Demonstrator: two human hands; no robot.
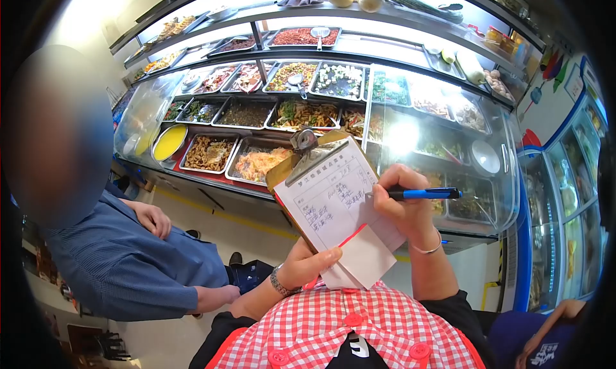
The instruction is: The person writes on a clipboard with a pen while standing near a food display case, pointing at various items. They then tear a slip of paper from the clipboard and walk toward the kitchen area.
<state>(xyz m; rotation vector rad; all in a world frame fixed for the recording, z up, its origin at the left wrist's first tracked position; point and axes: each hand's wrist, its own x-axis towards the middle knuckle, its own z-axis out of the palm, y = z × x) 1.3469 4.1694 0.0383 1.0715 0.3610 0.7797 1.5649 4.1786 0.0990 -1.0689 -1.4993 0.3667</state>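
My left hand [308, 264] is wrapped round the lower edge of a brown clipboard [280, 171], its thumb on a small folded white paper [367, 257] with a red edge. A printed form [327, 205] with handwriting lies under the metal clip [316, 156]. In my right hand [404, 205] is a blue and black pen [427, 193], its tip at the right part of the form. A bracelet is on my right wrist, and a watch or metal band on my left.
Ahead stands a glass display counter with trays of food [208, 152] and a bowl of yellow liquid [170, 142]. A person in a blue shirt [141, 260] stands at the left. Glass-door fridges [564, 196] are at the right; another person's arm [545, 330] shows lower right.
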